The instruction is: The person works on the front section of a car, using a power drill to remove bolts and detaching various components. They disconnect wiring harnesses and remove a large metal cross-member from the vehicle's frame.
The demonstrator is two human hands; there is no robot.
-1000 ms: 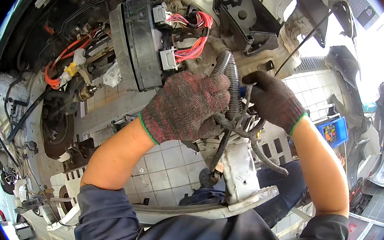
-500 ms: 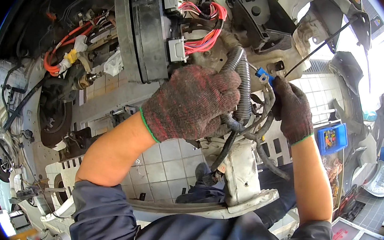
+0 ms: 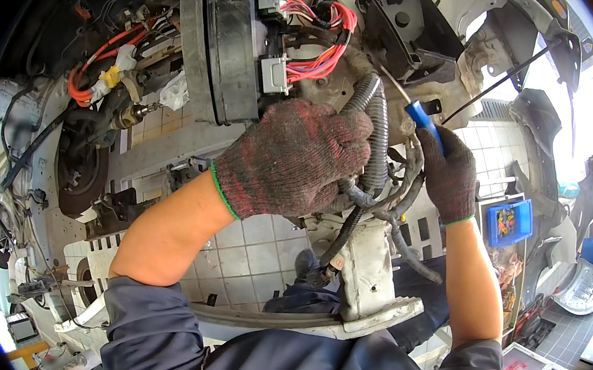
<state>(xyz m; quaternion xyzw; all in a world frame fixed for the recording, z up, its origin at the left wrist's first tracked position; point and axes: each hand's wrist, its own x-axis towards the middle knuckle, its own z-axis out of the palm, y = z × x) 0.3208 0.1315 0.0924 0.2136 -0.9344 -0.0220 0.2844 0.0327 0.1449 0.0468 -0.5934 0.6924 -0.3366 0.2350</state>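
A dark knitted glove with reddish streaks and a green cuff covers my left hand (image 3: 292, 159), closed around the black corrugated wiring conduit (image 3: 377, 139). In my gloved right hand (image 3: 451, 175) is a screwdriver with a blue handle (image 3: 424, 121). Its metal shaft points up and left, past the conduit's upper bend. Taped grey cable branches (image 3: 406, 186) hang between the two hands, one with a ring terminal at its upper end. Left of the conduit's top sits a large black electrical box (image 3: 226, 45) with grey connectors and a bundle of red wires (image 3: 330, 53).
An open black plastic tray (image 3: 409, 33) is mounted at the top. A thin dark rod (image 3: 502, 80) slants at upper right. A blue bin (image 3: 510, 222) with small coloured parts stands beyond my right forearm. Orange cables (image 3: 85, 80) lie at left; the white body rail (image 3: 367, 273) is below.
My right hand has shifted slightly down, and more of the screwdriver's handle and shaft now shows. My left hand keeps its hold on the conduit. The view has shifted slightly.
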